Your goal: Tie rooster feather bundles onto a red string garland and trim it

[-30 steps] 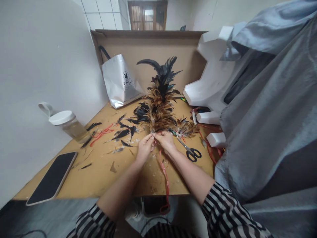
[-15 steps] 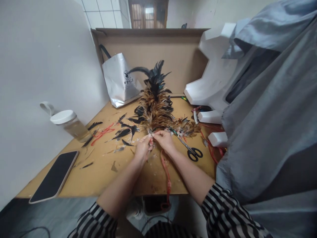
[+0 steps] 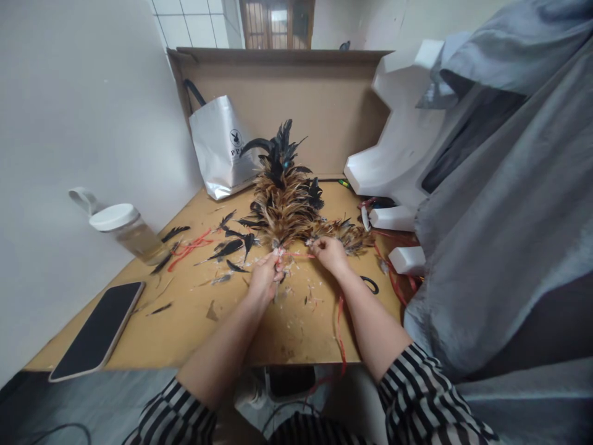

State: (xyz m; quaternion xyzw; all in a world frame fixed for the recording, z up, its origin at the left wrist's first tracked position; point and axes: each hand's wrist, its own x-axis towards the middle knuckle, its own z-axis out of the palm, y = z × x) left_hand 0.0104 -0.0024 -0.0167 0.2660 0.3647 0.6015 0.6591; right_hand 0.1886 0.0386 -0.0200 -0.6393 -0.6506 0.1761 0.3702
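A bundle of brown and black feathers (image 3: pixel 283 191) points away from me over the table. My left hand (image 3: pixel 267 273) is closed on the near, quill end of this bundle. Between my two hands runs a red plastic strip (image 3: pixel 299 254), stretched nearly level from the bundle's base. My right hand (image 3: pixel 330 254) pinches the strip to the right; the strip's loose end hangs past the wrist and over the table's near edge. Loose brown feathers (image 3: pixel 348 236) lie in a heap just beyond my right hand. Black-handled scissors (image 3: pixel 370 285) are mostly hidden under my right forearm.
Loose black feathers (image 3: pixel 228 248) and red strips (image 3: pixel 189 250) lie left of the bundle. A phone (image 3: pixel 99 330) and a lidded bottle (image 3: pixel 134 232) stand farther left. A silver bag (image 3: pixel 222 148) leans at the back; white foam (image 3: pixel 393 142) and grey cloth (image 3: pixel 514 235) border the right.
My right hand has moved right, away from my left, drawing the red strip out between them. The feather bundle's top has tilted slightly left. My right forearm now covers most of the scissors.
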